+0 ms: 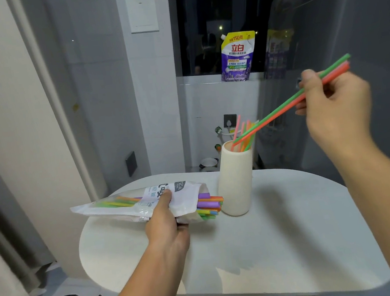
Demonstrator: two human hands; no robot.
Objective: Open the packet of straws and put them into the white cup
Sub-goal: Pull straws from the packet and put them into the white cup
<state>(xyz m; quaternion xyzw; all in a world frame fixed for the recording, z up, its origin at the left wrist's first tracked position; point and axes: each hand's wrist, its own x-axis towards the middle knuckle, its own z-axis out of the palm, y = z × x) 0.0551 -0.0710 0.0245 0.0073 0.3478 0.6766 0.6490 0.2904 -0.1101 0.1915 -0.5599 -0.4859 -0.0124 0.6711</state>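
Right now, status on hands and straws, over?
Left hand grips white plastic straw packet, mouth open. Right hand lowers green and red straws into tall white cup. Nothing obstructing.

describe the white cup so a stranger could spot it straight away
Find the round white table; the white cup stands upright near its far edge, beside the straw packet. It is the only tall cream cylinder, with coloured straws sticking out.
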